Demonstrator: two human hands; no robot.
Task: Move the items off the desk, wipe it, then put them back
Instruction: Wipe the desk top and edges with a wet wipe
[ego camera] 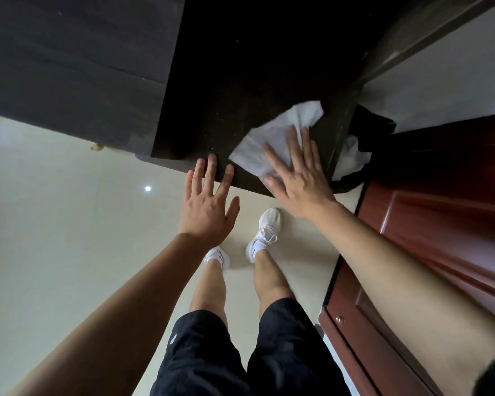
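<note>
Pressing our flat right hand (299,184) on the white cloth (272,138) at the desk (240,81) corner, left hand (206,207) spread open, fingertips on the front edge.

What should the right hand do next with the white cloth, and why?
Probably slide the right hand, flat on the white cloth, away across the dark desk: pale specks show there, and the left hand rests its fingertips on the near edge.
</note>
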